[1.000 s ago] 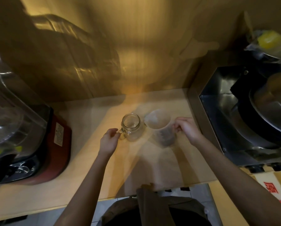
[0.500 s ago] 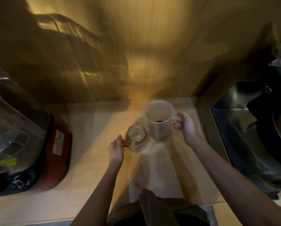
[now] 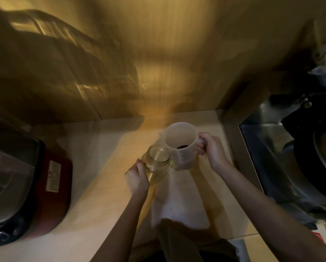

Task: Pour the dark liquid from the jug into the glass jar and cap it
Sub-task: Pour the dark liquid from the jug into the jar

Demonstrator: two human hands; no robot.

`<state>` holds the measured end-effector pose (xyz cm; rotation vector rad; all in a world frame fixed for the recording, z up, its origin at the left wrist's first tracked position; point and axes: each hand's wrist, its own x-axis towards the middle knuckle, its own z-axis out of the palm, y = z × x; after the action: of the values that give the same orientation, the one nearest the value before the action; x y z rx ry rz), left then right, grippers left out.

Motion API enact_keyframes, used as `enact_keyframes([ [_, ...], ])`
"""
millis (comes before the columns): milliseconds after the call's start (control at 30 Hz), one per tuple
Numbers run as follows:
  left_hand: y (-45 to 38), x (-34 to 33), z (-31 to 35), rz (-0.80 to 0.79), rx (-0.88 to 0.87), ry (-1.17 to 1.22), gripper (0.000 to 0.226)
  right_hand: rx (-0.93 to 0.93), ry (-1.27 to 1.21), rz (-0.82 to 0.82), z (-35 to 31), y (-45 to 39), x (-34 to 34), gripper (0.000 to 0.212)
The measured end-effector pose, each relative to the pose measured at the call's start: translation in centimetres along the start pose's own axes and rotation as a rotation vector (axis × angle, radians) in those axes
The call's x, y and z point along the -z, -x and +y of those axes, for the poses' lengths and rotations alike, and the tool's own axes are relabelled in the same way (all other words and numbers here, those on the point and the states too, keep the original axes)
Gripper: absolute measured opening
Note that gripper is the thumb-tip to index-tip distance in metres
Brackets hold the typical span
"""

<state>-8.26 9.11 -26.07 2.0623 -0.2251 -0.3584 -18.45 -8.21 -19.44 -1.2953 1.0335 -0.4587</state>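
A clear glass jar (image 3: 157,163) with a side handle is lifted and tilted a little over the pale counter (image 3: 94,186); my left hand (image 3: 137,178) grips its handle. Right beside it, touching or nearly touching, a white translucent measuring jug (image 3: 182,146) is held upright off the counter by its handle in my right hand (image 3: 210,150). A small pool of dark liquid (image 3: 182,147) shows at the jug's bottom. The jar looks empty and has no cap on it. No cap is visible.
A red-based blender (image 3: 35,186) with a clear container stands at the left. A metal sink (image 3: 283,157) with dark pans lies to the right. A white cloth (image 3: 179,201) hangs from below my hands. A gold reflective wall (image 3: 139,63) backs the counter.
Both hands have lifted their items: the jug rose off the counter and the jar came up and tilted beside it. The camera view also shifted downward and closer.
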Motion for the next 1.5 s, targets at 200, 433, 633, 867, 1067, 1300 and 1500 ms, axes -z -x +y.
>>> enact_keyframes([
  [200,-0.5,1.6,1.1,-0.056,-0.062,-0.002,0.045,0.224,0.210,0.010,-3.6,-0.2,0.8,0.042],
  [433,-0.3,4.4,4.7,-0.059,-0.333,-0.060,0.056,0.532,0.747,-0.061,-9.8,0.5,-0.5,0.044],
  [633,0.4,5.7,7.8,0.012,-0.351,-0.081,0.056,0.872,1.186,-0.078,-14.1,2.4,-2.9,0.052],
  [867,1.6,6.1,9.4,0.122,-0.323,-0.108,0.042,1.206,1.300,-0.077,-15.6,3.6,-4.2,0.040],
  [1067,1.9,5.8,9.9,0.146,-0.303,-0.114,0.038,1.265,1.304,-0.037,-16.3,4.3,-4.4,0.038],
  [1300,2.4,5.9,10.3,0.150,-0.294,-0.102,0.046,1.262,1.406,-0.091,-16.9,5.1,-4.6,0.039],
  [1500,2.3,5.7,10.6,0.154,-0.282,-0.094,0.044,1.232,1.416,-0.045,-17.4,5.6,-5.3,0.039],
])
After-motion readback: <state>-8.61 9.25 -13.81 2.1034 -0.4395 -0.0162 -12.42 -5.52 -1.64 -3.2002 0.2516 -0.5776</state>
